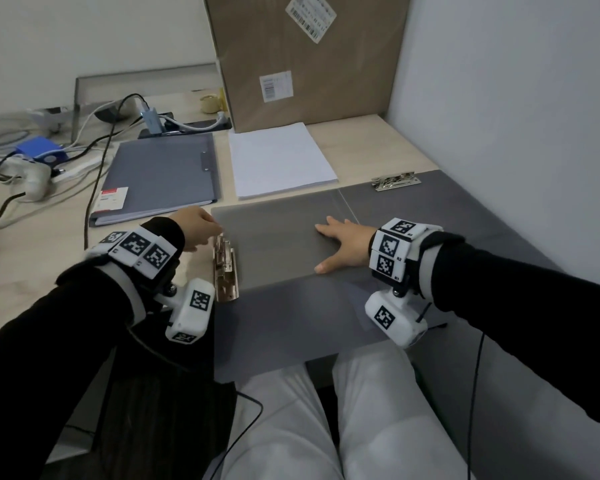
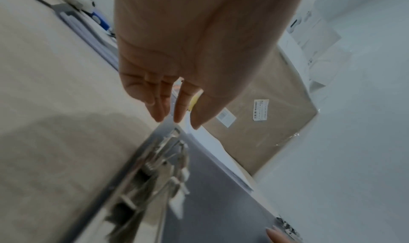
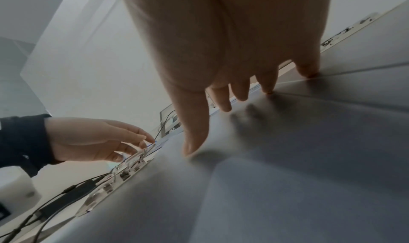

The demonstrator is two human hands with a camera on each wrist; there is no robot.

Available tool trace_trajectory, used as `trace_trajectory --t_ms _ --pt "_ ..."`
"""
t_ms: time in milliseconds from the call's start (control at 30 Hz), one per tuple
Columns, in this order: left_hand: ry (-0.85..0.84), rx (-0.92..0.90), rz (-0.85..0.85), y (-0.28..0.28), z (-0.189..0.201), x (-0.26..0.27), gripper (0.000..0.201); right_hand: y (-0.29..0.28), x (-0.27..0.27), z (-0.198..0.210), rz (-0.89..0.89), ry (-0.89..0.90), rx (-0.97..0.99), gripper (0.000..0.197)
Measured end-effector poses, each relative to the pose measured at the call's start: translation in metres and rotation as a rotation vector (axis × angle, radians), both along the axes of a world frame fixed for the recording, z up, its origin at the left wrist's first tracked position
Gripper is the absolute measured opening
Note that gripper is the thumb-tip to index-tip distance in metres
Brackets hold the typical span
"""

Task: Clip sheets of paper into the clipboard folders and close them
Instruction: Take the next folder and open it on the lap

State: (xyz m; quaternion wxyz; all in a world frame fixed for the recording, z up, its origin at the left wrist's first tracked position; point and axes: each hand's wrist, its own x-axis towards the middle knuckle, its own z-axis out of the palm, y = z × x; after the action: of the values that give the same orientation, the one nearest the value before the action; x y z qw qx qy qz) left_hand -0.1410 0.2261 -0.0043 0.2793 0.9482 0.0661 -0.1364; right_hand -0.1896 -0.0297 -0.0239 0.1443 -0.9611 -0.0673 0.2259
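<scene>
Cables trail across the table's left end, beside a closed folder. Next comes the left hand, fingers loosely extended at the long metal clip on the open folder's left edge, probably about to lift it; whether they touch it I cannot tell. Behind lies the paper stack, not yet loaded. Further right, the right hand lies spread flat, seemingly pinning the folder against sliding.
</scene>
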Motion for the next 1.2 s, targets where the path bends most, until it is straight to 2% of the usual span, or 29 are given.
trace_trajectory --t_ms 133,267,400,500,667,800,967,1067,1200 --pt "-0.094 -0.026 -0.064 -0.019 0.021 -0.002 0.031 -0.016 -0.002 0.014 -0.025 -0.060 0.092 0.086" --pt "-0.117 -0.112 -0.192 -0.065 0.027 -0.004 0.030 -0.059 -0.003 0.032 -0.099 -0.089 0.026 0.080" --pt "-0.108 -0.107 -0.315 -0.120 0.016 0.002 0.031 -0.110 -0.001 0.028 -0.203 -0.013 -0.095 0.087" --pt "-0.061 -0.085 -0.405 -0.156 0.008 0.007 0.037 -0.128 -0.005 0.016 -0.180 0.095 -0.104 0.093" --pt "-0.025 -0.051 -0.465 -0.195 -0.003 0.019 0.047 -0.130 -0.018 0.008 -0.086 0.109 -0.076 0.094" --pt "-0.014 0.063 -0.553 -0.205 -0.014 0.028 0.060 -0.132 -0.018 0.011 -0.064 0.072 -0.040 0.084" --pt "0.067 0.242 -0.681 -0.197 -0.031 0.031 0.080 -0.136 0.009 0.024 -0.165 -0.078 0.054 0.069" --pt "0.070 0.249 -0.722 -0.192 -0.032 0.029 0.081 -0.129 0.029 0.026 -0.133 -0.130 0.056 0.069" --pt "0.064 0.268 -0.751 -0.191 -0.032 0.028 0.080 -0.114 0.061 0.018 -0.060 -0.101 -0.084 0.077"
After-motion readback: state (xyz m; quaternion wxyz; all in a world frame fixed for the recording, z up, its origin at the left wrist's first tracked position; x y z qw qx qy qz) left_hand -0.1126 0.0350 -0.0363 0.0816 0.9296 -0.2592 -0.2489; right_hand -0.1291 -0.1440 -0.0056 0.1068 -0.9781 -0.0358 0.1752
